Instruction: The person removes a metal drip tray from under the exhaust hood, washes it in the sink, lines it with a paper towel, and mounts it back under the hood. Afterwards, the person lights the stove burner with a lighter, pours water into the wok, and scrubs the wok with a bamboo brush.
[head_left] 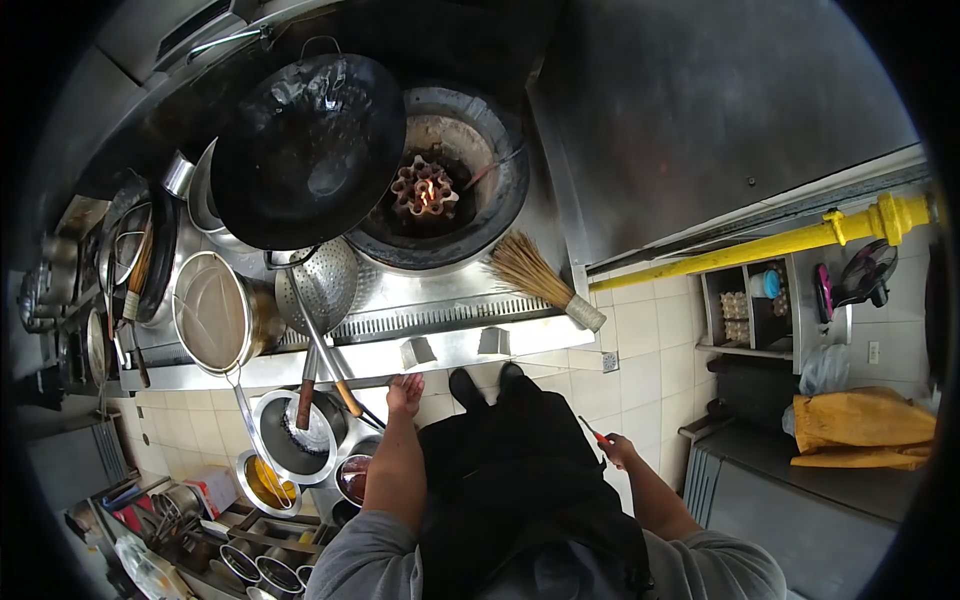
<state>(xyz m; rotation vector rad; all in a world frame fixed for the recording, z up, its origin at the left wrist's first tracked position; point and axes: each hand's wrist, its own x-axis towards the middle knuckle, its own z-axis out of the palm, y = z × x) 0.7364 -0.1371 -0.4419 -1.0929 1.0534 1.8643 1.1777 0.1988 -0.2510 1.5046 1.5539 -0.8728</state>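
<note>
My left hand point(405, 394) is at the front edge of the steel stove, fingers curled against its underside; what they grip there is hidden. Out to the right of my apron, my right hand point(619, 451) is closed around a long-nosed lighter point(600, 438) with a red handle and thin metal tip. A small orange flame burns on the clustered burner point(425, 188) inside the round stove well point(508, 200). Beside that well, a large black wok point(300, 150) rests tilted, partly overlapping its rim. A straw wok brush point(540, 278) lies at the stove's right end.
A perforated skimmer point(330, 285) and a mesh strainer over a pot point(210, 312) stand left on the stove. Long tool handles point(306, 390) overhang its edge above metal bowls point(270, 430). A yellow pipe point(740, 250) runs along the right. An orange cloth point(862, 428) drapes over a grey cabinet.
</note>
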